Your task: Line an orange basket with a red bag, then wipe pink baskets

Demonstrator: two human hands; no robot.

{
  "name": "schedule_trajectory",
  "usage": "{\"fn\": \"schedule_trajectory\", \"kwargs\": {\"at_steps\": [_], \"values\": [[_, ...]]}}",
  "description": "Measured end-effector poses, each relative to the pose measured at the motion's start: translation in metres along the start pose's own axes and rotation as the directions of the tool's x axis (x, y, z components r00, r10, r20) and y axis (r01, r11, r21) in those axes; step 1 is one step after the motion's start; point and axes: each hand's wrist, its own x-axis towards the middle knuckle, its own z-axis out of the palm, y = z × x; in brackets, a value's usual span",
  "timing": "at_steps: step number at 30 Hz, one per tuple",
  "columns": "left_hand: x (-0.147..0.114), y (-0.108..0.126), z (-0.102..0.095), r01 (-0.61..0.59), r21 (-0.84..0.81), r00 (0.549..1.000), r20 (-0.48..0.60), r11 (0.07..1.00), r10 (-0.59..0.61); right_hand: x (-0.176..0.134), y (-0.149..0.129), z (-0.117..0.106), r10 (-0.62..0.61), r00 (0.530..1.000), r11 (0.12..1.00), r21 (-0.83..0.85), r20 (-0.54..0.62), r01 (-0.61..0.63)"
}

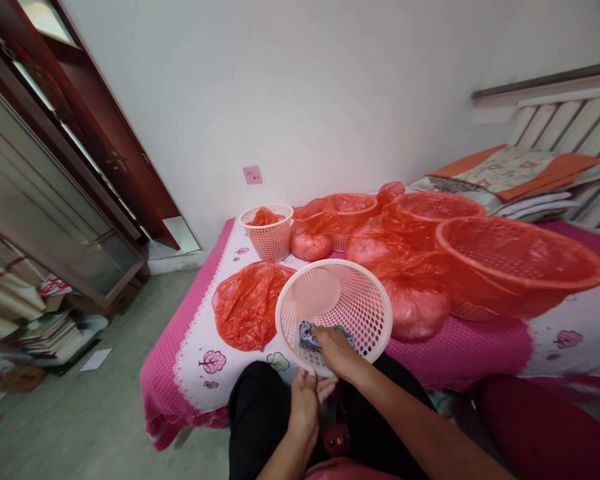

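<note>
A pale pink plastic basket (363, 293) with a mesh wall lies tilted over my lap, its mouth facing me. From below, my left hand (306, 400) grips the near rim. Inside the basket my right hand (333, 350) presses a grey-blue patterned cloth (308, 335) against the lower wall; part of the cloth shows on either side of the fingers. Left of the basket, a crumpled red plastic bag (250, 307) rests on the bed.
Another basket (270, 240) with red plastic inside stands by the wall. Several red-bagged baskets (520, 267) and round red bundles (420, 313) fill the bed's right side. Folded bedding (525, 173) lies at the far right. A dark red stool or seat (535, 427) is beside me.
</note>
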Motion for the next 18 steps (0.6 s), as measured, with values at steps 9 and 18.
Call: {"fn": "schedule_trajectory", "kwargs": {"at_steps": [9, 18], "values": [[0.003, -0.001, -0.001, 0.006, 0.002, 1.000, -0.023, 1.000, -0.006, -0.007, -0.004, -0.002, -0.003, 1.000, 1.000, -0.021, 0.026, 0.003], [0.004, -0.003, -0.005, -0.015, 0.025, 1.000, 0.021, 1.000, 0.015, -0.015, -0.004, -0.001, -0.016, 0.999, 1.000, -0.002, 0.049, 0.016]]}}
